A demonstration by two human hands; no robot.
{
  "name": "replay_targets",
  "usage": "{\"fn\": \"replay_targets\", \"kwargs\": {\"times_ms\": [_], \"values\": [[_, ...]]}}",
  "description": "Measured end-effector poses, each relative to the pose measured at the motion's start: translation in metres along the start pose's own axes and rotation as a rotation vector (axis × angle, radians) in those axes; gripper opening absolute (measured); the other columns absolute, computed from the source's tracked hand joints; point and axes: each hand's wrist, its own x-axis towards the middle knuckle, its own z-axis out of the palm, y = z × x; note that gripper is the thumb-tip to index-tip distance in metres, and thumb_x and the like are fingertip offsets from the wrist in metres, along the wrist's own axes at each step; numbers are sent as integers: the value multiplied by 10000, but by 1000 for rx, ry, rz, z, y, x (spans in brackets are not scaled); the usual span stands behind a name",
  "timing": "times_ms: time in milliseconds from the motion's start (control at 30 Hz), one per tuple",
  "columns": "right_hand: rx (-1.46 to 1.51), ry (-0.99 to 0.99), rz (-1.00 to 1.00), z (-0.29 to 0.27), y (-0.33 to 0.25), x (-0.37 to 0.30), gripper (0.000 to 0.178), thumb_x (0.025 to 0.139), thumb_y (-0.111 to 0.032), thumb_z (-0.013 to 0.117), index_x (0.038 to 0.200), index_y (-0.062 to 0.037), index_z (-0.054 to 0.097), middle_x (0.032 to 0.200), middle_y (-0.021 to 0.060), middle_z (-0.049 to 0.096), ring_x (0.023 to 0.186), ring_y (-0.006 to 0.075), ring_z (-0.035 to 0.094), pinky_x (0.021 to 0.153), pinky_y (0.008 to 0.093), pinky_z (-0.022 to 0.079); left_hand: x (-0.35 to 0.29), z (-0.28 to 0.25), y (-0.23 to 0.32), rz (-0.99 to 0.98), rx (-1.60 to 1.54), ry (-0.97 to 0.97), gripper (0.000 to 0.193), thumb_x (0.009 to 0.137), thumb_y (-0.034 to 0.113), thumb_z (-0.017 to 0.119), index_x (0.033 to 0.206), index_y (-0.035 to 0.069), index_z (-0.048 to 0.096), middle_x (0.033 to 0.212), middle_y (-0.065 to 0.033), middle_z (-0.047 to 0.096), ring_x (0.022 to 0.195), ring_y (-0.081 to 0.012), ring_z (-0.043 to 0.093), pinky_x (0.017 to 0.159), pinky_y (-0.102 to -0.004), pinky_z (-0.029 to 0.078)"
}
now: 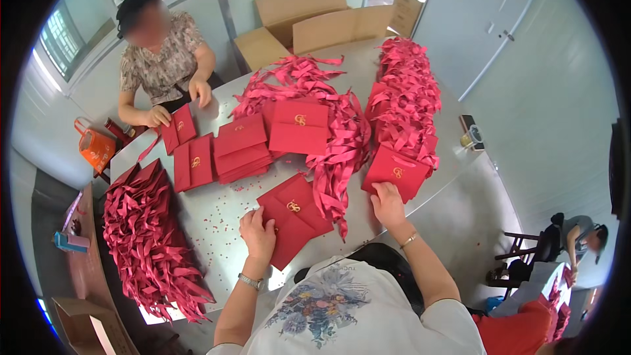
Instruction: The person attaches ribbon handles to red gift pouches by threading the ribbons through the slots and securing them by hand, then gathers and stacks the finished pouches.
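My left hand [257, 233] is closed at the left edge of a flat red paper gift bag [289, 246] with a gold emblem. That bag overlaps another red one at the table's near side. To the right, the fingers of my right hand [388, 204] are closed on the near edge of a red ribboned gift bag [398, 169], the front one of a long row. Pink-red ribbons [407, 85] cover most of that row. Between my hands and farther off lies a loose heap of ribbons [342, 135], next to stacked red bags [242, 144].
Across the metal table [220, 223], littered with small red scraps, a co-worker [161, 59] handles a red bag [179, 128]. Another ribboned row [148, 236] fills the left end. A phone [467, 122] and a glass jar [472, 137] lie by the right edge. Cardboard boxes [342, 26] stand behind.
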Motion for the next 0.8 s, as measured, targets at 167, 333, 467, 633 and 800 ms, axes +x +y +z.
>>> {"fn": "replay_targets", "kwargs": {"times_ms": [167,333,467,633,800], "values": [[-131,48,151,-10,-9,-3,258,783,-130,602,1033,-66,592,982,115,593,940,308,565,796,446,463,-17,-8,18,-38,-12,6,448,690,117,718,1122,74,605,1067,-115,560,1026,-302,496,912,-427,369],[-169,-6,72,-7,-28,-7,241,785,-139,597,1016,-72,600,942,97,603,901,298,578,759,438,464,-15,-15,25,-24,19,13,475,679,116,726,1134,76,598,1061,-106,551,1029,-293,482,907,-415,356],[-155,23,28,-2,-29,-6,219,783,-117,590,996,-69,606,913,97,607,875,297,584,741,437,464,-12,-13,26,-26,14,18,478,675,113,727,1134,76,597,1045,-104,553,1009,-293,486,897,-417,359],[138,41,-111,-4,-52,-3,239,784,-106,596,1015,-46,597,931,121,614,869,321,584,763,438,469,-15,-11,24,-9,-20,12,464,673,107,725,1118,74,602,1011,-103,558,980,-294,493,866,-406,378],[205,56,-131,-2,-88,7,208,785,-82,624,982,-21,596,882,152,622,832,339,589,737,412,489,-16,-12,30,-27,-22,-21,419,685,110,714,1088,74,608,985,-101,557,963,-295,498,850,-403,383]]}}
